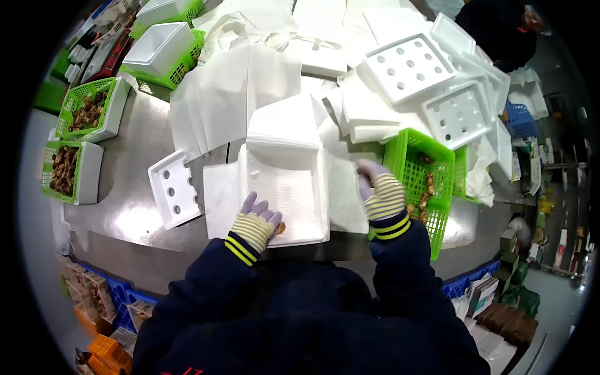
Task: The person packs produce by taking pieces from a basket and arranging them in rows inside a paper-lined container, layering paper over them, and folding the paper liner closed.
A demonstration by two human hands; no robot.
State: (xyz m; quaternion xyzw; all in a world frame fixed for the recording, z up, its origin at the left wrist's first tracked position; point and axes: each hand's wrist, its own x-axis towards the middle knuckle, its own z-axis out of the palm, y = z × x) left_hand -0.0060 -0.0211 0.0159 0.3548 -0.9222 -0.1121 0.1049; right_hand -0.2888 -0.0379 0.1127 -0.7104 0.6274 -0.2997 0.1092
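A white foam box (320, 187) lined with white paper lies in front of me, its paper flap raised at the far side. My left hand (252, 225), in a striped glove, rests over the box's near left corner with its fingers spread. Beside its little-finger side sits a small brown mushroom-like piece (280, 228) in the box. My right hand (380, 192), gloved the same way, hovers between the box and a green basket (442, 206). Its fingers are bent with the thumb apart, and nothing shows in them. Several brown mushroom-like pieces (427, 197) lie in that basket.
A foam lid with holes (175, 190) lies left of the box; more lids (409, 65) are piled at the back right. Paper sheets (219, 94) cover the table's far side. Filled green baskets (65, 169) stand at the left edge. Another person (500, 31) is at the far right.
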